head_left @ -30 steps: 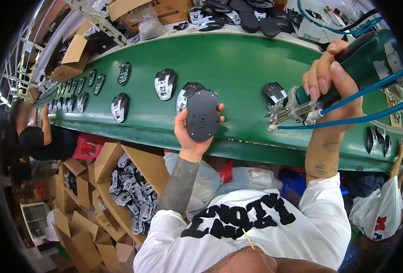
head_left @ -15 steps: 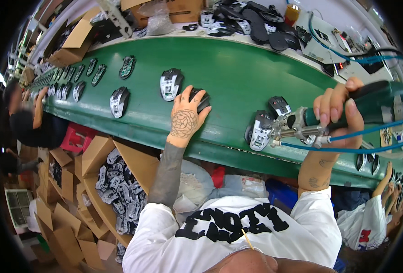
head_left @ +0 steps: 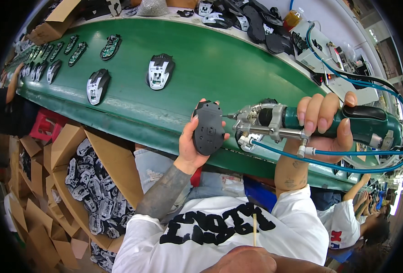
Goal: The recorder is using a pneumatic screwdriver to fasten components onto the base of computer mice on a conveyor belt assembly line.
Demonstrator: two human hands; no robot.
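Observation:
My left hand [head_left: 193, 143] holds a black computer mouse [head_left: 209, 129] turned so its flat underside with small holes faces me. Its fingers wrap round the edges from behind. My right hand [head_left: 326, 119] grips a dark green electric screwdriver [head_left: 374, 123], which has a metal clamp and blue air hoses [head_left: 342, 168] at its front. The screwdriver's tip [head_left: 228, 116] points left, at the upper right edge of the mouse; I cannot tell whether they touch. Behind the screwdriver, partly hidden, lie other mouse bodies [head_left: 245, 143] on the green conveyor belt [head_left: 210, 59].
White-and-black mouse bodies [head_left: 161, 71] and green circuit-board mouse bases [head_left: 111, 47] lie along the belt toward the left. A cardboard box of grey shells [head_left: 102, 195] stands by my left side. Black shells [head_left: 256, 25] pile on the far ledge. Co-workers sit at both ends.
My left hand has lifted the mouse off the belt and turned its underside up. My right hand has brought the screwdriver left, beside the mouse. The view has shifted.

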